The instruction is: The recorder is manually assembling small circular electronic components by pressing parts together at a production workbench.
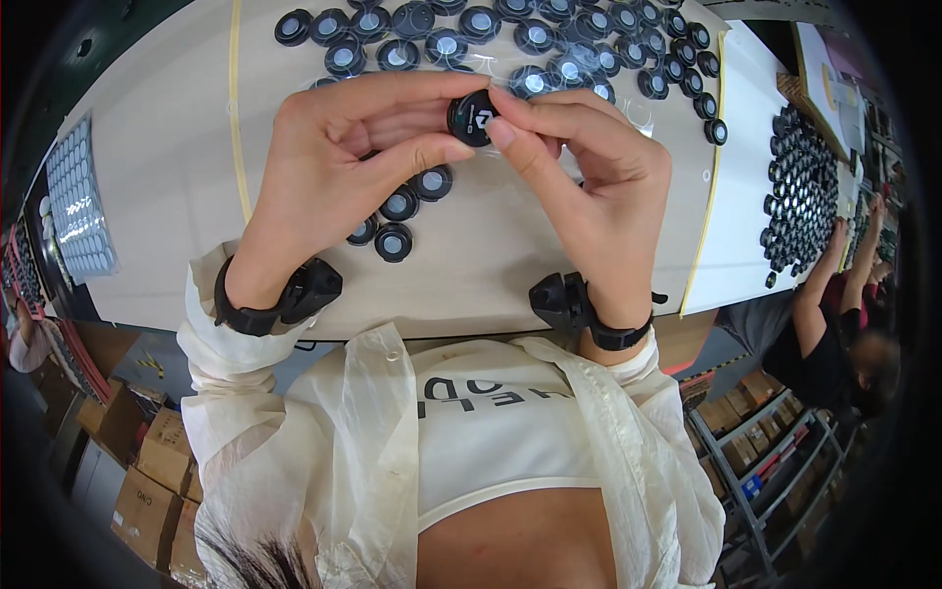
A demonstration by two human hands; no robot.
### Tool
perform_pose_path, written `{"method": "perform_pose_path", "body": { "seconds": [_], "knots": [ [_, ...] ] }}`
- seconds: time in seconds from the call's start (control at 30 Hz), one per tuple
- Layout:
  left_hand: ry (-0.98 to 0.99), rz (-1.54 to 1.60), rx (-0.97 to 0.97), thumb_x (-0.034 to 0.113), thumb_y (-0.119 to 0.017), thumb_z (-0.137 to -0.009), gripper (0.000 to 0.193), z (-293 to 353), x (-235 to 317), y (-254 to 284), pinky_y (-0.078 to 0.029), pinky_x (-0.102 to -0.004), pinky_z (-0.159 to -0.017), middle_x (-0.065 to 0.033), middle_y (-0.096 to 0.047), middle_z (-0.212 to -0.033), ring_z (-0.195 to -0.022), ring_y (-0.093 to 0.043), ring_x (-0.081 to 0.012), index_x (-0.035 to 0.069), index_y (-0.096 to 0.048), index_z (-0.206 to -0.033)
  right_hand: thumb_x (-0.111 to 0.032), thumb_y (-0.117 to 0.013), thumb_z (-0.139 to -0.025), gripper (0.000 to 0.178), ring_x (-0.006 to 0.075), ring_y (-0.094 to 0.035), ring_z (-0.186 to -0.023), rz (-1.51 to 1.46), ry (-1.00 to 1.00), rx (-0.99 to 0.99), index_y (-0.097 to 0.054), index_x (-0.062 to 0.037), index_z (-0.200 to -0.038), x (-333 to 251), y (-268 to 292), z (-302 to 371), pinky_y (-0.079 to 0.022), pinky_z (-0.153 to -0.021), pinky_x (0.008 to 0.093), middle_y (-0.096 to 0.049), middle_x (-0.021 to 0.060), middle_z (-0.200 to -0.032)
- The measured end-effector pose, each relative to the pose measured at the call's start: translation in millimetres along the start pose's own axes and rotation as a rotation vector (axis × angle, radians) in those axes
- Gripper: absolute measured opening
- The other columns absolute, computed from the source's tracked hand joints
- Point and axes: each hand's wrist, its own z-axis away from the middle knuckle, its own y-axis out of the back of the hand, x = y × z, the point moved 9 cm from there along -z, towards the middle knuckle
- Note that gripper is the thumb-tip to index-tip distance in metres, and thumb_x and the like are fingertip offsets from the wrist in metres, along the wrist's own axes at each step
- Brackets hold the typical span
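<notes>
Both my hands meet over the table around one small round black cap (469, 120) with a white mark on its face. My left hand (329, 147) steadies its left side, with the index finger along the top and the thumb below. On its right edge, the thumb and index finger of my right hand (599, 172) are pinched. Beneath my left hand lie several similar black caps (394, 242) with pale round centres, partly hidden by the fingers. A large spread of the same caps (479, 24) covers the far side of the table, with clear plastic film (510, 64) among them.
A sheet of pale round stickers (80, 201) lies at the table's left end. Yellow tape lines (235, 108) cross the tabletop (167, 157). At right, a co-worker's arms (824, 275) reach toward another mass of black caps (800, 191). Cardboard boxes (147, 510) stand lower left.
</notes>
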Motion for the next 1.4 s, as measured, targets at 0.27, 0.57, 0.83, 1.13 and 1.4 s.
{"method": "perform_pose_path", "body": {
  "seconds": [0.27, 0.57, 0.83, 1.13, 1.4],
  "knots": [
    [-0.168, -0.333, -0.011, 0.001, -0.066, -0.086, 0.033, -44, 53, 20, -0.055, -0.0348, -0.089, -0.0177, -0.068, -0.112, -0.100, -0.067, -0.0245, -0.007, -0.062, -0.118, 0.001, -0.067, -0.084, 0.038, 0.0142, -0.057, -0.074, 0.279, 0.204, -0.030, -0.067, -0.0019, -0.121, -25, -4, -1, -0.046, -0.066, 0.0257, -0.069, 0.0092, -0.097],
    [-0.150, -1.395, 0.343, 0.007, -0.070, -0.078, 0.035, -138, 66, 163, -0.054, -0.0322, -0.077, -0.0162, -0.071, -0.092, -0.083, -0.068, -0.0248, -0.002, -0.068, -0.112, 0.006, -0.072, -0.073, 0.027, 0.0278, -0.067, -0.081, 0.716, -0.056, -0.319, -0.066, -0.0041, -0.098, -8, 18, 10, -0.052, -0.067, 0.0365, -0.070, 0.0117, -0.090],
    [-0.529, -1.095, -0.350, 0.012, -0.067, -0.085, 0.052, -12, 6, -63, -0.036, -0.0393, -0.112, -0.0078, -0.040, -0.151, -0.139, -0.038, -0.0269, 0.008, -0.054, -0.135, 0.004, -0.074, -0.070, 0.022, 0.0286, -0.068, -0.076, 0.746, -0.196, -0.333, -0.066, -0.0040, -0.090, 20, 24, 9, -0.052, -0.066, 0.0378, -0.070, 0.0109, -0.082],
    [-0.460, -1.141, -0.324, 0.019, -0.072, -0.082, 0.061, -2, -13, -72, -0.034, -0.0364, -0.114, -0.0017, -0.039, -0.153, -0.140, -0.038, -0.0186, 0.013, -0.051, -0.139, 0.001, -0.071, -0.074, 0.011, 0.0320, -0.066, -0.075, 0.837, -0.079, -0.410, -0.065, -0.0029, -0.083, 15, 15, 10, -0.051, -0.067, 0.0406, -0.067, 0.0126, -0.079],
    [-0.467, -1.118, -0.286, 0.015, -0.073, -0.080, 0.065, 3, -16, -69, -0.035, -0.0371, -0.114, -0.0030, -0.039, -0.153, -0.139, -0.039, -0.0218, 0.014, -0.050, -0.140, 0.002, -0.071, -0.074, 0.011, 0.0304, -0.062, -0.078, 0.795, 0.047, -0.464, -0.064, -0.0035, -0.081, -29, 8, 26, -0.048, -0.066, 0.0391, -0.064, 0.0109, -0.081]
  ]
}}
